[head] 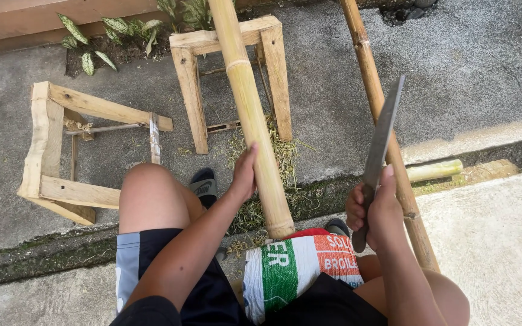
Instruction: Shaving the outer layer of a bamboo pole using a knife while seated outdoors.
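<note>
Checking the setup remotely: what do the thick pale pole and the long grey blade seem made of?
Thick pale pole: bamboo, going by its ringed nodes and smooth yellow skin. Long grey blade in the right hand: probably dull, unpolished steel, flat and matte grey.

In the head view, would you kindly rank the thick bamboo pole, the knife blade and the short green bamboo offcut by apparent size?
1. Thick bamboo pole, largest by far.
2. Knife blade, held in the right hand; it is nearer the camera, so partly flattered.
3. Green bamboo offcut, smallest.
</note>
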